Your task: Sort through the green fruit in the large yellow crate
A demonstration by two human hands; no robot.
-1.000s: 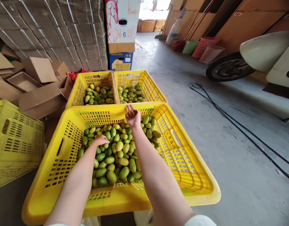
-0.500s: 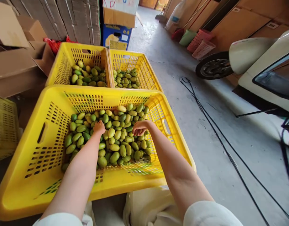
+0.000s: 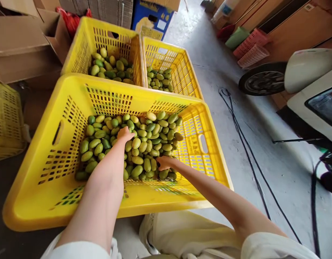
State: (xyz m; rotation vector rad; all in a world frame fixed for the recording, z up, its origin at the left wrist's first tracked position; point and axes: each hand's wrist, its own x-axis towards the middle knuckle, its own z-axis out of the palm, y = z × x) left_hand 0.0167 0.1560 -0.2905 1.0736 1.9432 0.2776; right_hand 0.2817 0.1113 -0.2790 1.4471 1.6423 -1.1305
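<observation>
A big yellow plastic crate [image 3: 47, 169] stands tilted in front of me, with a heap of small green and yellowish oval fruits [image 3: 144, 144] in it. My left hand [image 3: 124, 133] reaches into the heap with its fingers curled down among the fruits, and what it holds is hidden. Lower in the heap, near the crate's front wall, my right hand [image 3: 164, 162] rests on the fruits with its fingers bent over them.
Two smaller yellow crates [image 3: 82, 50] [image 3: 187, 72] with the same fruits stand behind the big one. Cardboard boxes [image 3: 20, 46] lie at the left, another yellow crate [image 3: 6, 118] at the far left. A scooter [image 3: 303, 86] and black cables [image 3: 244, 144] are on the concrete floor at right.
My right hand came back from the far rim of the big crate and dropped onto the fruits near its front wall. My head has tilted down and the view shifted.
</observation>
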